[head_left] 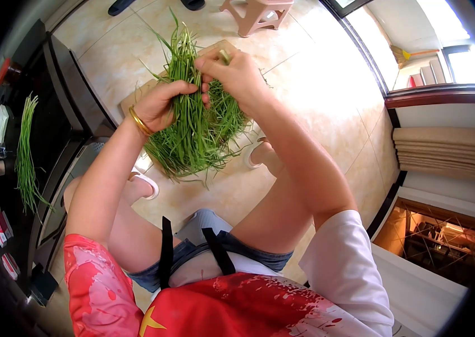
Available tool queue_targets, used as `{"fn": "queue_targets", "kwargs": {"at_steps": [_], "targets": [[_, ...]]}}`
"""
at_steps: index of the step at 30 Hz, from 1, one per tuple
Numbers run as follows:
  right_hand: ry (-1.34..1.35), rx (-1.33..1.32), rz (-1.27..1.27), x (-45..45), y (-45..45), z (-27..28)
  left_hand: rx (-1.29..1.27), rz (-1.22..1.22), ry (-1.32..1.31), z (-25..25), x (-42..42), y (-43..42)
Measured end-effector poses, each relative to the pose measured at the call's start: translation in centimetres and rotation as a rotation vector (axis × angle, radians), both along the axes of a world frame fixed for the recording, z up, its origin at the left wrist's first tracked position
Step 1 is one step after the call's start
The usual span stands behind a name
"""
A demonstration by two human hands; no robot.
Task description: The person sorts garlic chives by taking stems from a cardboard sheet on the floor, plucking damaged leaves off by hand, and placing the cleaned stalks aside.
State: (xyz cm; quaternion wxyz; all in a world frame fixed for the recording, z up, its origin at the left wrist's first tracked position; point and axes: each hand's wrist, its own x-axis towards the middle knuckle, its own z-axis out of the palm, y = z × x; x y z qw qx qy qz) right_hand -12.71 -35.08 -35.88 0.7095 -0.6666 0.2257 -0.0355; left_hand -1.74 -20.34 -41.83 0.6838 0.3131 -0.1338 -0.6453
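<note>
My left hand point(161, 104), with a gold bangle at the wrist, is closed round a thick bunch of long green chives point(189, 121). The pale stem ends point up and away from me, and the leaves hang toward my feet. Against the right side of the bunch, my right hand point(232, 73) is closed with thumb and finger pinching at the stems. A pale green stem piece point(224, 56) sticks out between its fingers. Below the hands, a loose heap of chives point(229, 115) lies on a flat brown sheet point(130, 101) on the floor.
On the black cabinet point(52, 112) at left lies a smaller bundle of chives point(25, 151) among small packets. A pink plastic stool point(257, 17) and dark slippers point(119, 5) are at the far side. Tiled floor point(327, 106) extends right toward a doorway.
</note>
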Motion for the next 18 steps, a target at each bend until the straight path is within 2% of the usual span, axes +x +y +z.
{"fn": "queue_targets", "kwargs": {"at_steps": [1, 2, 4, 6, 8, 10, 12, 14, 15, 18], "targets": [[-0.153, -0.268, -0.113, 1.0, -0.3, -1.1, 0.015, -0.007, 0.028, 0.0, 0.0, 0.1], [-0.154, -0.267, -0.108, 1.0, -1.0, -1.8, 0.016, -0.001, 0.028, 0.1, 0.1, 0.3], [-0.114, -0.083, -0.313, 0.2, -2.2, 0.9, 0.062, 0.016, 0.079, 0.3, 0.3, 0.6], [-0.426, 0.198, -0.348, -0.9, -4.9, 2.0, 0.085, 0.026, 0.056, 0.5, 0.5, 1.0], [-0.626, 0.351, -0.380, -2.3, -7.4, 3.2, 0.110, 0.038, 0.032, 0.4, 0.6, 1.2], [-0.678, 0.345, -0.589, -3.4, -10.0, 4.0, 0.104, 0.047, -0.027, 0.0, 0.5, 1.0], [-0.817, 0.415, -0.598, -4.3, -11.7, 4.0, 0.096, 0.045, -0.032, 0.0, 0.4, 1.1], [-0.516, 0.002, -0.703, -3.7, -12.2, 3.0, 0.085, 0.036, -0.039, 0.1, 0.3, 0.8], [-0.292, -0.164, -0.609, -3.4, -10.3, 3.1, 0.092, 0.030, -0.041, 0.2, 0.3, 0.7], [-0.118, -0.227, -0.082, -1.9, -5.0, 1.8, 0.085, 0.009, -0.037, 0.1, 0.3, 0.2]]}}
